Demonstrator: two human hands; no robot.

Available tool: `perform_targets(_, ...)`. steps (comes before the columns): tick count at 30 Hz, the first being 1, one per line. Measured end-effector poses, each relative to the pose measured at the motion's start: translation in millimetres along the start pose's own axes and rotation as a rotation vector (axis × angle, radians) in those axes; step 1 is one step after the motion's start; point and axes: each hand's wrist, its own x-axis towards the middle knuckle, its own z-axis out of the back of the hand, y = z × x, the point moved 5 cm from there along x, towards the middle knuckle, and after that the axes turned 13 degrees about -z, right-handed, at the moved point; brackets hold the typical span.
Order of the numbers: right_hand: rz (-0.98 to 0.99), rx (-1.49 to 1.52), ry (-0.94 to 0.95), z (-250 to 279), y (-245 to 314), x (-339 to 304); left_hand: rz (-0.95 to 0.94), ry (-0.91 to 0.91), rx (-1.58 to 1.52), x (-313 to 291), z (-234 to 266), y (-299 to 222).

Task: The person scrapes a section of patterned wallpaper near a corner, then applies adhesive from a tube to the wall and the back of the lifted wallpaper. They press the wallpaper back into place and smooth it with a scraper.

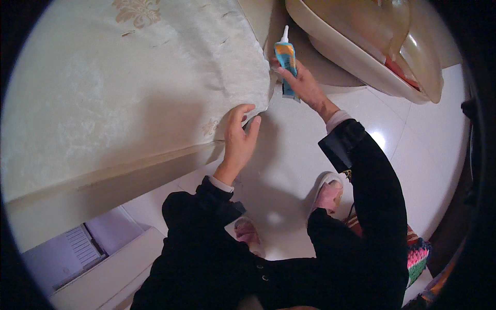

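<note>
One labelled blue-orange tube is pinched in the right hand, left hand spread.

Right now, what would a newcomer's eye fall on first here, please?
The blue-and-orange tube, held in the right hand at upper centre, catches the eye first. Next come the pale fabric at upper left, with the left hand open by its corner, and the glossy beige object at upper right.
</note>
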Motion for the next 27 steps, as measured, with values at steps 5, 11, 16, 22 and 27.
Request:
perform_targets(5, -0.117, 0.061, 0.067, -9.8, -2.5, -13.6, 0.019, 0.010, -0.041, 5.2, -2.5, 5.8)
perform_targets(11, -0.289, 0.168, 0.207, -13.0, 4.8, -81.7, 0.172, -0.065, -0.314, -7.2, -24.9, -9.7)
perform_targets(16, -0.333, 0.377, 0.320, -57.5, 15.6, -137.5, 0.366, -0.159, -0.433, -27.1, -20.0, -28.4)
perform_targets(22, -0.531, 0.023, 0.414, -47.6, -5.7, -158.6, 0.418, -0.383, -0.283, -58.0, 33.3, -24.9)
perform_targets(27, -0.360, -0.318, 0.250, -38.4, -15.1, -165.2, 0.311, -0.272, -0.167, -81.7, 91.2, -35.8)
